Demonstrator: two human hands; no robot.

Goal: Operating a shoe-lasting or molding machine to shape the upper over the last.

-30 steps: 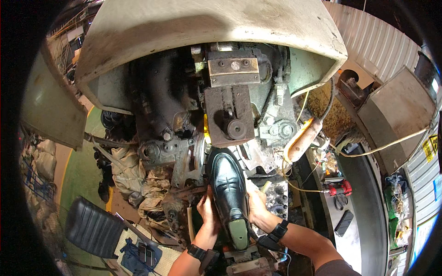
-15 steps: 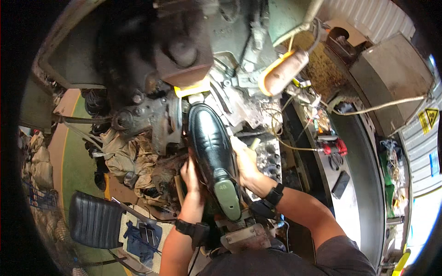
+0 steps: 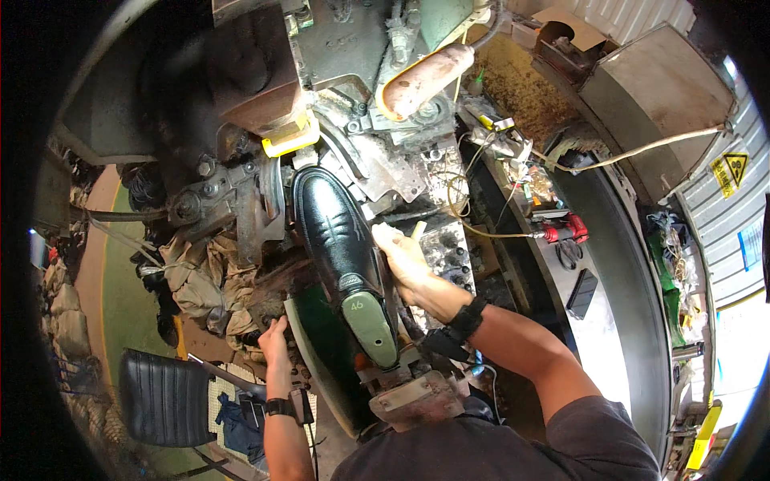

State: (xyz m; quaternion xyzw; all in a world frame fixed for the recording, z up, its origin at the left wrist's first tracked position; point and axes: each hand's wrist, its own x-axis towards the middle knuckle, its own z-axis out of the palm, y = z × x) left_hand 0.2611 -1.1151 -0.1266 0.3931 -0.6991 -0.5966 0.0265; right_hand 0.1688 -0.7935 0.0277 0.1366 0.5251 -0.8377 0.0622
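A black leather shoe (image 3: 333, 220) rests on the machine with its toe pointing away from me. A green shoe last (image 3: 370, 329) fills its heel opening. Along the right side of the shoe is my right hand (image 3: 403, 263), its fingers curled together by the vamp; what they grip, if anything, is hidden. My left hand (image 3: 274, 341) is off the shoe, lower left, with bent fingers at the machine's side, left of a curved green-lined panel (image 3: 309, 341). Whatever that hand grips is too small to make out.
A yellow-edged machine head (image 3: 290, 136) and a lamp (image 3: 425, 80) hang beyond the toe. To the right, a bench carries a red tool (image 3: 565, 228) and a black phone (image 3: 583, 293). A black chair (image 3: 164, 397) stands at lower left; cloth sacks (image 3: 200, 276) lie behind it.
My left hand has left the shoe's left side and moved down and left to the machine's side. The right hand stays beside the shoe. The whole view has shifted slightly.
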